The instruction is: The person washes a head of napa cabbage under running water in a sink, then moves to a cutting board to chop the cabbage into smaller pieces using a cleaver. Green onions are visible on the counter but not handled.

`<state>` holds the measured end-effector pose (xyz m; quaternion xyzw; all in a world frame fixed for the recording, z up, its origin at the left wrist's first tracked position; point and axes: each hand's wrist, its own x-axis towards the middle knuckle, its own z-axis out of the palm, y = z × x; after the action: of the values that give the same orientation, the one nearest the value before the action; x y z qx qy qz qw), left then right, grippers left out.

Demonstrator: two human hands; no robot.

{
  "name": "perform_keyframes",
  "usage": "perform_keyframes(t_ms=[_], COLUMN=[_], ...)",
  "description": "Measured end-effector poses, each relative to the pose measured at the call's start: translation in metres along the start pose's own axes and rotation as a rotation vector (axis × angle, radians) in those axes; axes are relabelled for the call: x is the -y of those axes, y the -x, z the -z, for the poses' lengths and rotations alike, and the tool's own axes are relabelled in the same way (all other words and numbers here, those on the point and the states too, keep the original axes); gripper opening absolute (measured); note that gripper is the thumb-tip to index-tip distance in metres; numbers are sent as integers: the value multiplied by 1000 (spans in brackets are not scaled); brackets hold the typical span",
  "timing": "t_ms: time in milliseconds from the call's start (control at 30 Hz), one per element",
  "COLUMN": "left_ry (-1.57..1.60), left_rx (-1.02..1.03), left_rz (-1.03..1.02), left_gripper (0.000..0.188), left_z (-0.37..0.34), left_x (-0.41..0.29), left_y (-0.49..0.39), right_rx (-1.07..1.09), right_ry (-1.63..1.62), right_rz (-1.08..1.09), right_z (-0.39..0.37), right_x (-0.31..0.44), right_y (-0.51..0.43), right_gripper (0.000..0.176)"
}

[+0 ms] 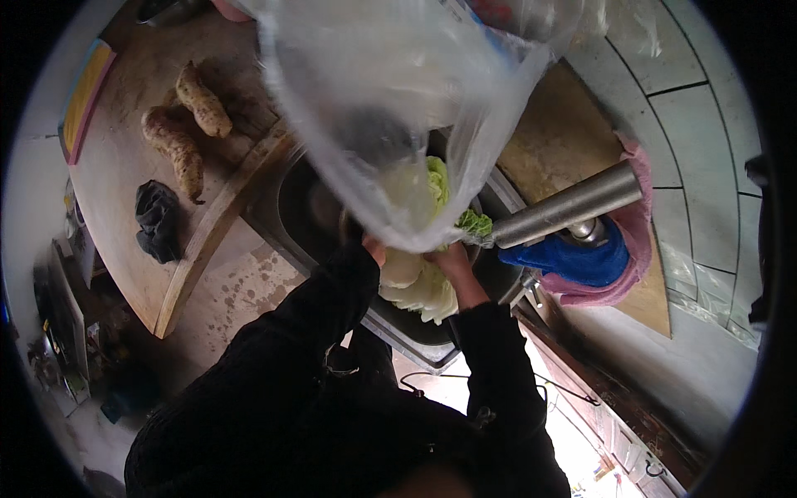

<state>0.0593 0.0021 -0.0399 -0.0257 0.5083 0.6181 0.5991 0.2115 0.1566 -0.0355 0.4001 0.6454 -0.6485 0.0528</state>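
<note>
A pale napa cabbage (416, 287) with green leaf tips is over the metal sink (292, 215), between my two hands. My left hand (374, 249) grips its left side; most of the fingers are hidden by a clear plastic bag (386, 81). From the right, my right hand (455, 266) holds the cabbage near its middle, fingertips partly covered by the bag's lower edge. The bag hangs close to the camera, blurred, and blocks the far part of the sink. Through it and beside it, green leaves (438, 183) show.
Right of the sink are a metal faucet (566, 205), a blue cloth (585, 258) and a pink towel (635, 187). On the wooden board (227, 180) at left lie two long knobbly tubers (177, 149) and a dark crumpled cloth (157, 221). A tiled wall (697, 137) bounds the right.
</note>
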Motion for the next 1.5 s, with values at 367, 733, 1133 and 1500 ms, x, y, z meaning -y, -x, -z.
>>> perform_keyframes(t_ms=[367,733,1133,1500], left_ry=[-22,389,-130,-1289], left_rx=[90,199,-167,-166], left_rz=[287,292,-71,-130], left_gripper=[37,36,35,55], left_z=[-46,-69,-62,-22], left_x=[-35,-37,-84,-74], left_y=[45,51,69,25], right_rx=[-253,-299,-188,5], right_ry=[383,656,34,-538], right_rz=[46,200,167,-257], right_z=[14,1,10,-6], right_x=[118,166,102,19], right_y=[113,160,119,39], right_gripper=[65,80,77,54])
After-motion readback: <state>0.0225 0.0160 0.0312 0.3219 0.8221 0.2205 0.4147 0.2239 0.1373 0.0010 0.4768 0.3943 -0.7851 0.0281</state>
